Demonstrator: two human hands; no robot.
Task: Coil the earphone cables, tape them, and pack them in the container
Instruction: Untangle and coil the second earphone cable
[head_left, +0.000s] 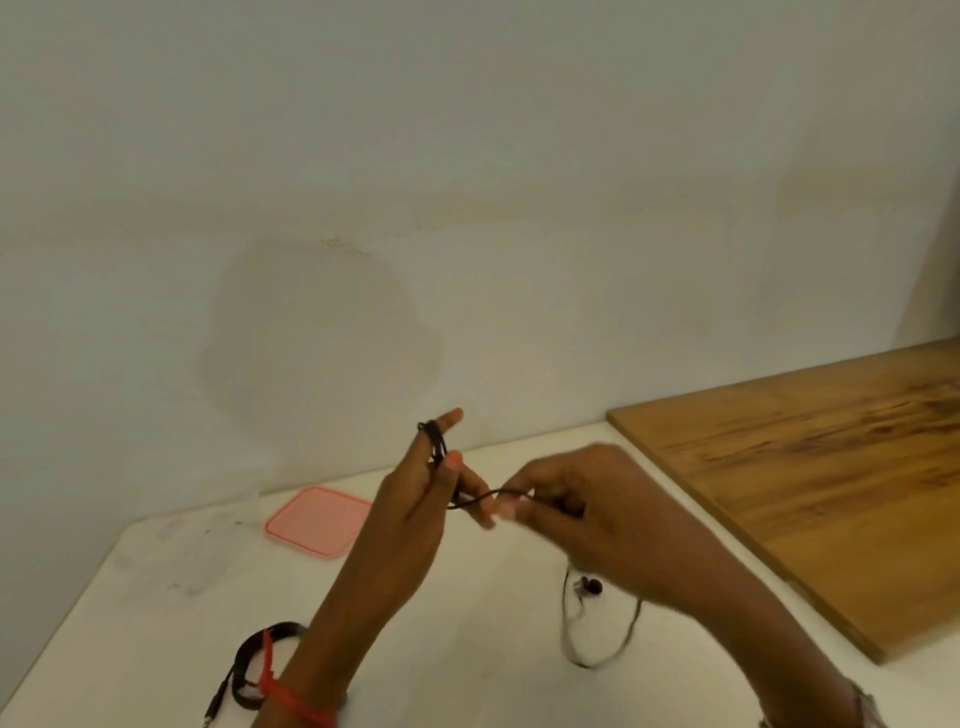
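Head view, some motion blur on the right hand.

- Left hand (415, 512): raised above the white worktop (467, 649). Fingers (441, 423) point up and lie close together. Black earphone cable (480, 500) is wound round them near the tips, and the thumb presses on the turns.
- Right hand (571, 514): just beside the left. Its fingertips are pinched on the cable, and a short span runs between the two hands.
- The rest of the cable hangs below the right hand in a loop (597, 652). Earbud (589, 586) sits close under the palm.
- Second black coil (249, 670) lies on the worktop by the left wrist. A red strip crosses it; cannot tell whether this is tape.
- Pink lid (317, 522) lies flat, far left.
- Wooden board (805, 493) to the right.
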